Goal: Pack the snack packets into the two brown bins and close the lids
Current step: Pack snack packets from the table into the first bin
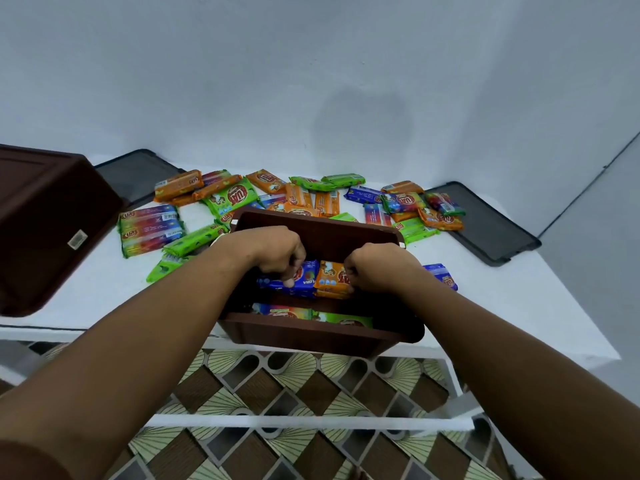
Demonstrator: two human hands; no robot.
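My left hand (277, 252) gripped a blue packet (301, 280) and my right hand (377, 268) gripped an orange packet (330, 280), fingers curled, inside the open brown bin (311, 336) at the near edge of the white table (502, 306). Both packets lay side by side, touching, long axis left to right. The loose packets (301, 199) lay beyond the bin's far wall. The second bin (45, 220) stood at the left, and two dark lids (485, 223) lay near the pale wall.
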